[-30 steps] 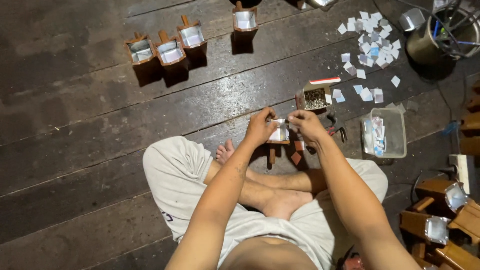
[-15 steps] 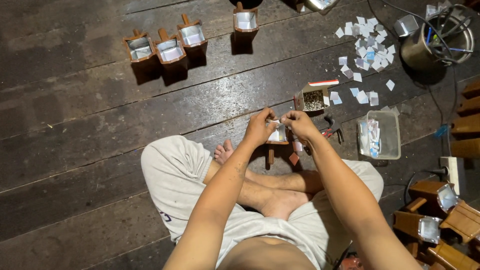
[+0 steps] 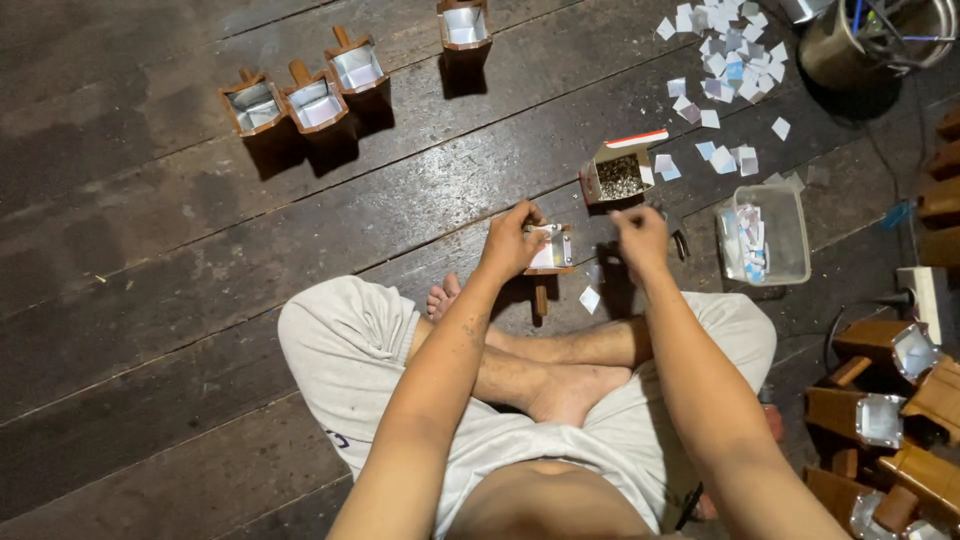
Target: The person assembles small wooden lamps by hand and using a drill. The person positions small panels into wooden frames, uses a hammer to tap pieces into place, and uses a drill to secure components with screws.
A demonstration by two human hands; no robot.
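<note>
Right hand point(image 3: 640, 236) now off the brown box point(image 3: 550, 250), beside the open carton point(image 3: 617, 176)

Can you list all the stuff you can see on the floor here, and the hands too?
wooden boxes: four, brown with shiny lining, far floor upper left
held box: one, brown, in front of the crossed legs
small carton: one, open, filled with tiny dark bits, beyond the hands
paper squares: many, white and pale blue, upper right
plastic tub: one, clear, holding paper pieces, right
metal pot: one, top right corner
stacked boxes: several, brown, lower right
floor: dark wooden planks
left hand: holding the held box
right hand: raised beside it, pinching; what it holds is too small to tell
</note>
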